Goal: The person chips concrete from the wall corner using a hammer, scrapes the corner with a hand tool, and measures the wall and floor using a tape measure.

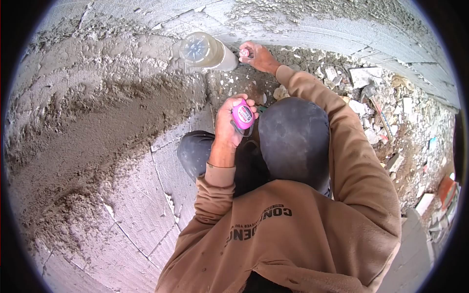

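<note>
My left hand is closed around a pink tape measure, its label facing up and a dark wrist strap hanging below. Farther forward, my right hand pinches a small pink and white round object between its fingertips. Just left of those fingertips stands a clear plastic bottle, close to the base of the wall. The bottle and my right hand do not appear to touch.
A grey block wall runs across the front. Wet mortar coats the blockwork at the left. Rubble with broken pieces lies along the right. My bent knees are between my arms.
</note>
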The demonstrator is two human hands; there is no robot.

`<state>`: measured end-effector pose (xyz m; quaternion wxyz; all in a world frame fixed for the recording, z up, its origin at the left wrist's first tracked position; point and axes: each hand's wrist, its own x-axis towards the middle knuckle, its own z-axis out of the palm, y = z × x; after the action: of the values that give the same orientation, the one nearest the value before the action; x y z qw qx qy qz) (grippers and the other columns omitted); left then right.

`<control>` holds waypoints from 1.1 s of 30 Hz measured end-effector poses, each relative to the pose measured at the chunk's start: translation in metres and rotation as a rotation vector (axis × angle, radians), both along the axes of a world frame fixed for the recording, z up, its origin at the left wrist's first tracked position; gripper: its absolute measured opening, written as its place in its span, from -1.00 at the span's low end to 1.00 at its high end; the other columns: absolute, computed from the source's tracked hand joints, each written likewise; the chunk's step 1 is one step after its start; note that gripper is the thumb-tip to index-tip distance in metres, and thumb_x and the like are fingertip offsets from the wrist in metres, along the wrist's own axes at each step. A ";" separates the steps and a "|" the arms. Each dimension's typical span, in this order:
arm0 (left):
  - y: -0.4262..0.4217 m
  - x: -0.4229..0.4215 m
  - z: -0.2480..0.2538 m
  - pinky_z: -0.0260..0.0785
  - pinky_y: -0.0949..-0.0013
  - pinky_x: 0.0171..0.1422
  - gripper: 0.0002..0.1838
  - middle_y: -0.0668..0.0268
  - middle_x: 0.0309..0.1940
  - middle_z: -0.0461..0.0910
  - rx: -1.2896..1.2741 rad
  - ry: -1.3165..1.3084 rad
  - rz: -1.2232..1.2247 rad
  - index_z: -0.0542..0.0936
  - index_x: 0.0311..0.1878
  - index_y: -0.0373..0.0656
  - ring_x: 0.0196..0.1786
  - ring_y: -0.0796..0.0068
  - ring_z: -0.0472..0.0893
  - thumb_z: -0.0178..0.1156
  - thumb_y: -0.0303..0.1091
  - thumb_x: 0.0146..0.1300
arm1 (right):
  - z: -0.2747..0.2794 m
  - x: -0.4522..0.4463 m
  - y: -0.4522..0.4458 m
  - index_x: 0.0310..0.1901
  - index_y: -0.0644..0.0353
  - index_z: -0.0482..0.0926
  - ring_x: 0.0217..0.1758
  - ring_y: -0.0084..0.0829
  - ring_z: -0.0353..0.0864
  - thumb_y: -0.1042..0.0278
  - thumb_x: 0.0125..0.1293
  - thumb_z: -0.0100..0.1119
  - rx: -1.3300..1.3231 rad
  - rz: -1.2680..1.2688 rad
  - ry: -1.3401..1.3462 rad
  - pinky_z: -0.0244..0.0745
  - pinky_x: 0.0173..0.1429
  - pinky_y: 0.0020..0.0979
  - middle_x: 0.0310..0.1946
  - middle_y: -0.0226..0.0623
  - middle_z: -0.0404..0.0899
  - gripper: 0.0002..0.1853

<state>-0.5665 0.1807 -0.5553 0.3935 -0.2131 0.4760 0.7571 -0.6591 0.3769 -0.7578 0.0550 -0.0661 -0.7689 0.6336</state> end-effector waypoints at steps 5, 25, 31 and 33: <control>0.000 0.000 0.000 0.60 0.25 -0.01 -0.73 0.07 -0.25 0.64 -0.002 -0.009 0.008 0.54 -0.04 -0.35 -0.22 0.19 0.67 0.06 -0.36 0.33 | 0.005 0.001 0.000 0.10 0.18 0.55 0.03 -0.25 0.66 0.20 0.17 0.45 -0.006 0.000 -0.034 0.50 0.19 -0.26 -0.07 -0.17 0.68 -0.51; 0.051 0.004 -0.079 0.36 0.07 0.31 0.02 -0.26 0.11 0.50 -0.991 1.084 -0.398 -0.05 0.52 -0.48 0.08 -0.17 0.57 0.29 -0.25 0.11 | 0.094 0.097 0.026 0.07 0.24 0.60 -0.37 -0.52 0.59 -0.17 0.46 0.09 -0.262 0.598 -0.434 0.59 -0.30 -0.41 -0.33 -0.36 0.60 -0.45; 0.046 0.029 -0.080 0.41 0.02 0.12 -0.36 -0.19 -0.07 0.59 -0.856 0.817 -0.342 0.31 0.33 -0.43 -0.05 -0.15 0.61 0.18 -0.21 0.31 | 0.116 0.082 0.036 -0.04 0.26 0.56 -0.59 -0.62 0.41 -0.20 0.45 0.11 -0.406 0.284 -0.510 0.38 -0.46 -0.54 -0.58 -0.46 0.45 -0.45; 0.013 0.052 -0.139 0.44 0.03 -0.02 -0.60 -0.09 -0.25 0.61 -0.704 0.677 -0.367 0.47 0.07 -0.38 -0.19 -0.09 0.62 0.11 -0.20 0.39 | 0.113 0.065 0.055 -0.31 0.12 0.47 -0.67 -0.65 0.28 -0.20 0.47 0.07 -0.480 0.159 -0.445 0.25 -0.52 -0.52 -0.67 -0.53 0.34 -0.52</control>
<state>-0.5147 0.1935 -0.6942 0.2484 0.0110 0.8318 0.4963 -0.5945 0.4314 -0.6445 -0.1809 -0.1537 -0.5936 0.7689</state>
